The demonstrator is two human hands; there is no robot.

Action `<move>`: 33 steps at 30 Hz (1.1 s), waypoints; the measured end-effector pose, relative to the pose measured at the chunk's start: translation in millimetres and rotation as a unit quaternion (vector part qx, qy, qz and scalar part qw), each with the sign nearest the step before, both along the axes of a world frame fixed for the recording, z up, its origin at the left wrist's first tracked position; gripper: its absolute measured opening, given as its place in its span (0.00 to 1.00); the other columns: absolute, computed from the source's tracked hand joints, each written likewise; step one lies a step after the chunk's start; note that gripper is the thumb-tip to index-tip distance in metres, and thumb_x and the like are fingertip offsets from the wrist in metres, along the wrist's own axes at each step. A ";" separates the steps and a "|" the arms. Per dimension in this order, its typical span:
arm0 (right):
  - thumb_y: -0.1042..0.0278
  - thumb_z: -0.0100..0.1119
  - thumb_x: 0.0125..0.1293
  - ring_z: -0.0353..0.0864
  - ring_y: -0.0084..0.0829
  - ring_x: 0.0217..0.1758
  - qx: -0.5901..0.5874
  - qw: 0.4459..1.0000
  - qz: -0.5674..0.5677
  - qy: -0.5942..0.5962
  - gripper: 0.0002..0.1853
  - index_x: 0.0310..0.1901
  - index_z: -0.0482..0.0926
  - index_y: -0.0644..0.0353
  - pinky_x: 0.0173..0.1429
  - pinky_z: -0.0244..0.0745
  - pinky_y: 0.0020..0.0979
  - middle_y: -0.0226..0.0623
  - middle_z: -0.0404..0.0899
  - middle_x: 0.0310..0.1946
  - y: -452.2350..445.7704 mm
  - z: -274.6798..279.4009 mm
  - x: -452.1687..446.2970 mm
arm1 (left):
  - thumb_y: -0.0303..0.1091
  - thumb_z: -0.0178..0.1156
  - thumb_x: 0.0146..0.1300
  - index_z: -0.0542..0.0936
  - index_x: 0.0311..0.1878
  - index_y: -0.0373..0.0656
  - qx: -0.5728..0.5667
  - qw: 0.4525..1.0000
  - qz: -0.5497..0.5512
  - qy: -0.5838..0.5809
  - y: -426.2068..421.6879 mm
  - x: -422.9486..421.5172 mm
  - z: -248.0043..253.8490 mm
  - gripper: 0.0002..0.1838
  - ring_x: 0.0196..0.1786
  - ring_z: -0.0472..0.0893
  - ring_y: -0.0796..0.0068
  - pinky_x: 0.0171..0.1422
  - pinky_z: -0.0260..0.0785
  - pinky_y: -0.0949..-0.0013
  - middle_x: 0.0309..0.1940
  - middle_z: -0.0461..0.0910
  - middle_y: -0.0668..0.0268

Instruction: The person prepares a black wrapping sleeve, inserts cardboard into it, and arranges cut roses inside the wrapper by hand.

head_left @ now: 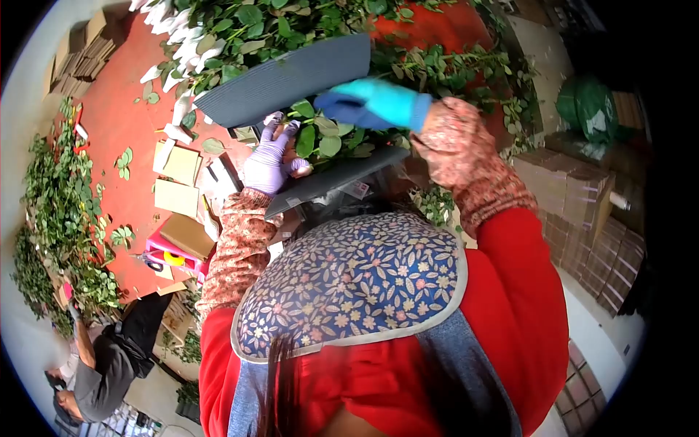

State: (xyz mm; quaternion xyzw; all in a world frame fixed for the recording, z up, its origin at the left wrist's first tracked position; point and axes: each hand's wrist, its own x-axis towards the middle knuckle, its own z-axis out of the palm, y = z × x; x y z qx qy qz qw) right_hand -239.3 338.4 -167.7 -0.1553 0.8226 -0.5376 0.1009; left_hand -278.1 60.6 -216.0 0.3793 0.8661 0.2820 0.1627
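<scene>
My left hand point(271, 162), in a thin purple glove, rests at the left end of a bunch of leafy green stems point(330, 138). Its fingers are spread and touch or nearly touch the leaves. Over the right part of the bunch is my right hand point(375, 103), in a teal and dark blue work glove; motion blurs it and its fingers are hard to make out. The stems lie between two dark grey panels: a ribbed far panel point(291, 76) and a near panel point(342, 182) close to my apron.
More leafy stems point(262, 29) with white-wrapped ends cover the red table point(116, 156). At left are cardboard pieces point(177, 162), a pink box point(164, 251) and scissors point(153, 266). Stacked cartons point(568, 189) stand at right. Another person point(109, 379) works at lower left.
</scene>
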 end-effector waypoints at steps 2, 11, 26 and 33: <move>0.70 0.54 0.70 0.82 0.28 0.43 -0.123 0.980 -0.100 -0.117 0.15 0.57 0.76 0.60 0.51 0.78 0.30 0.37 0.84 0.43 18.8 37.9 24.6 | 0.28 0.73 0.46 0.71 0.64 0.52 0.023 0.999 0.008 -0.035 -3.4 -0.4 -1.8 0.38 0.64 0.71 0.53 0.61 0.70 0.62 0.71 0.59 0.57; 0.51 0.44 0.75 0.75 0.28 0.29 -0.346 0.702 -0.549 -0.293 0.24 0.57 0.75 0.63 0.36 0.72 0.30 0.34 0.79 0.31 71.0 -6.3 261.4 | 0.23 0.72 0.48 0.67 0.68 0.40 0.206 0.960 0.064 -0.180 -26.0 -17.1 -11.0 0.41 0.69 0.66 0.58 0.68 0.64 0.63 0.69 0.63 0.54; 0.54 0.47 0.74 0.81 0.36 0.47 -0.185 0.566 -0.477 -0.646 0.26 0.67 0.65 0.60 0.50 0.77 0.36 0.44 0.78 0.53 -45.0 -114.4 356.4 | 0.43 0.70 0.50 0.53 0.73 0.41 -0.302 0.930 -0.142 -0.154 -110.1 144.0 -30.0 0.50 0.67 0.64 0.47 0.67 0.63 0.49 0.68 0.61 0.48; 0.53 0.49 0.73 0.81 0.36 0.43 -0.107 0.590 -0.466 -0.651 0.27 0.67 0.65 0.61 0.44 0.77 0.36 0.47 0.77 0.55 -71.5 -32.0 389.7 | 0.53 0.74 0.45 0.54 0.72 0.44 -0.329 0.935 0.042 -0.126 -72.8 47.8 -133.3 0.55 0.59 0.74 0.46 0.60 0.65 0.46 0.62 0.72 0.57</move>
